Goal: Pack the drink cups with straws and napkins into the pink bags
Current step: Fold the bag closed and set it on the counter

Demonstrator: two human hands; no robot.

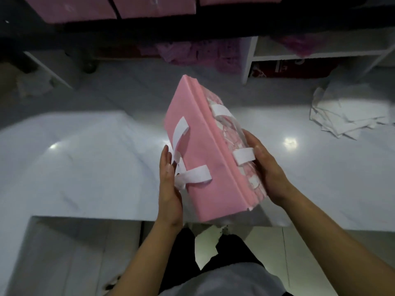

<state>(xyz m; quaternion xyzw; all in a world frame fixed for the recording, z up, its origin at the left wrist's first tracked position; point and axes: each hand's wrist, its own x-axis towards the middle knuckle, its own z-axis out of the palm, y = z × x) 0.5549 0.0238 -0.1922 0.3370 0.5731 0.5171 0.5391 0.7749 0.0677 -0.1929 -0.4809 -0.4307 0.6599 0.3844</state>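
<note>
A thick stack of folded flat pink bags with white paper handles is held above the near edge of a white counter. My left hand presses flat against the stack's left side, fingers straight along the white handles. My right hand grips the stack's right side, with the thumb over a white handle loop and the fingers under the stack. No cups or straws show.
A pile of white napkins lies on the counter at the right. Pink boxes sit on a dark shelf at the top. White shelving with pink and red items stands behind the counter. My dark trousers show below.
</note>
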